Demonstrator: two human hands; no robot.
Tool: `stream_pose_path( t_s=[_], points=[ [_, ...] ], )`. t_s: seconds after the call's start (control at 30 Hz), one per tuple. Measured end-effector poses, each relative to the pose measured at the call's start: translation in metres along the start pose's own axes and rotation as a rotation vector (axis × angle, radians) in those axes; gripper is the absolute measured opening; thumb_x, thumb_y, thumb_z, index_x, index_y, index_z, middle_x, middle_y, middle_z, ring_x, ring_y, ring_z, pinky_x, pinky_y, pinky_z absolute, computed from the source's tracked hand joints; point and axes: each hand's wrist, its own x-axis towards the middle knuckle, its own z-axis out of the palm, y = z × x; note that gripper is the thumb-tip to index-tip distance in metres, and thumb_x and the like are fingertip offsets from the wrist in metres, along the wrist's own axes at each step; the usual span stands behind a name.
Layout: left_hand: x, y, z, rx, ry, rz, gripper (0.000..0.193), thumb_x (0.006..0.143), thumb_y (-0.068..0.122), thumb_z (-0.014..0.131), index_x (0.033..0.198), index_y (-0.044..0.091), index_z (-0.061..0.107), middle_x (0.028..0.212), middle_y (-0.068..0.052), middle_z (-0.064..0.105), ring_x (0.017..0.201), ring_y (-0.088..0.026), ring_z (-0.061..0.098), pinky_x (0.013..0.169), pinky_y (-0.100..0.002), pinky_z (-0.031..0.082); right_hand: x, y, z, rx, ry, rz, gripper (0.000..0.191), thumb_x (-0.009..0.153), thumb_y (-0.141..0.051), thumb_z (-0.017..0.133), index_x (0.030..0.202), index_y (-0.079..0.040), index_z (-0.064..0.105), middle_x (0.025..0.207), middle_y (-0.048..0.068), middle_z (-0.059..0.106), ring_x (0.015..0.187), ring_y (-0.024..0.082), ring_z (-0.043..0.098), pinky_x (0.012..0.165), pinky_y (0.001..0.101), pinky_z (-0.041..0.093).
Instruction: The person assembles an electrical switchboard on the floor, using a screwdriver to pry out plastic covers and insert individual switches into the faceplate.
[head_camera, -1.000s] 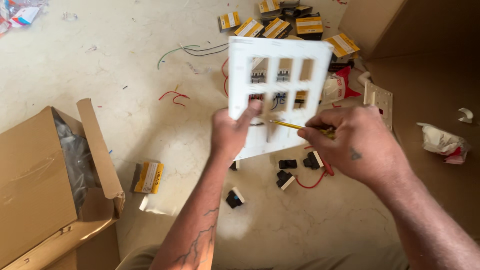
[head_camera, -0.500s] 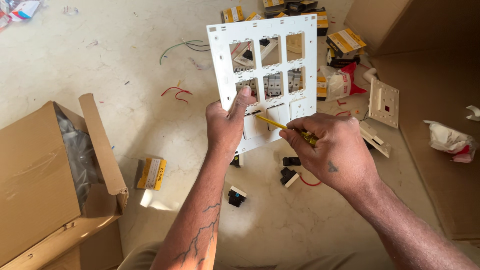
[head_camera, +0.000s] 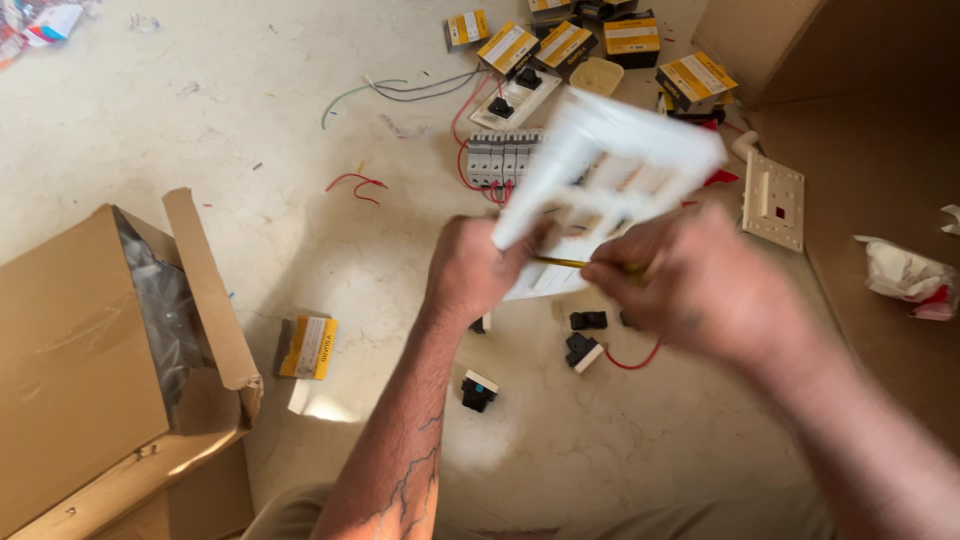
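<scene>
Containers 1st: open cardboard box (head_camera: 90, 370), well left of the left fingers, flap up, clear plastic wrap (head_camera: 160, 310) inside, contents otherwise not readable. Small yellow carton (head_camera: 310, 347) lies shut on the floor between box and left wrist. More yellow/black cartons (head_camera: 565, 40) in a cluster beyond the fingertips, all look shut.

Held item: white plastic switch frame plate (head_camera: 600, 170), rectangular cut-outs in a grid, motion-blurred, tilted, rising up and away from both sets of fingers.

Left hand (head_camera: 475, 275): fingers curled, pinching the plate's lower left edge. Right hand (head_camera: 700, 285): fingers closed on a thin yellow screwdriver (head_camera: 560, 262), tip pointing toward the left fingers at the plate's lower edge. Blurred, so exact contact w/ the plate can't tell.

Below the fingers on the floor: 3 or so loose black switch modules (head_camera: 583, 350), red wire (head_camera: 635, 360). Beyond the left fingers: grey breaker row (head_camera: 500, 155). Right of the right fingers: cream switch plate (head_camera: 772, 200).
</scene>
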Motion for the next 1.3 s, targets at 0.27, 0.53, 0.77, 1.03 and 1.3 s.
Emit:
stream_pose_path(
  t_s=[0.27,0.53,0.77,1.03,1.3],
  points=[
    [0.006,0.005,0.014,-0.163,0.020,-0.303,0.030,0.093,0.039,0.072,0.093,0.009,0.079,0.063,-0.006,0.069,0.053,-0.014,0.060,0.050,-0.035,0.049,-0.005,0.009,-0.022,0.012,-0.137,0.354,0.026,0.086,-0.037,0.081,0.101,-0.016,0.083,0.072,0.006,0.078,0.060,0.018,0.072,0.061,0.0363,0.059],
    [0.008,-0.020,0.005,-0.786,0.443,-0.361,0.042,0.094,0.037,0.074,0.096,-0.005,0.077,0.093,-0.008,0.076,0.082,-0.011,0.067,0.076,-0.028,0.056,-0.004,-0.001,-0.023,0.069,-0.146,0.365,0.027,0.084,-0.037,0.081,0.101,-0.016,0.082,0.075,0.005,0.079,0.060,0.017,0.074,0.062,0.0347,0.060],
    [0.009,-0.028,-0.003,-0.913,0.485,-0.433,0.046,0.091,0.042,0.074,0.096,-0.004,0.076,0.093,-0.011,0.076,0.082,-0.015,0.070,0.077,-0.032,0.059,-0.005,-0.006,-0.005,0.085,-0.006,0.155,0.022,0.080,-0.029,0.081,0.094,-0.011,0.082,0.078,0.007,0.078,0.066,0.019,0.074,0.063,0.0353,0.059],
    [0.011,-0.024,0.003,-0.869,0.459,-0.383,0.045,0.091,0.041,0.075,0.092,-0.003,0.075,0.086,-0.008,0.076,0.075,-0.012,0.069,0.070,-0.029,0.058,-0.006,-0.013,0.003,0.088,-0.027,0.257,0.020,0.081,-0.028,0.079,0.094,-0.012,0.082,0.077,0.008,0.077,0.065,0.021,0.074,0.063,0.0371,0.059],
    [0.008,-0.008,0.015,-0.540,0.335,-0.235,0.039,0.094,0.043,0.072,0.090,0.004,0.079,0.079,-0.005,0.076,0.072,-0.011,0.069,0.066,-0.028,0.057,-0.014,-0.022,-0.002,-0.115,-0.036,0.096,0.014,0.083,-0.024,0.076,0.087,-0.013,0.082,0.082,0.007,0.078,0.067,0.028,0.073,0.064,0.0425,0.058]
  ],
)
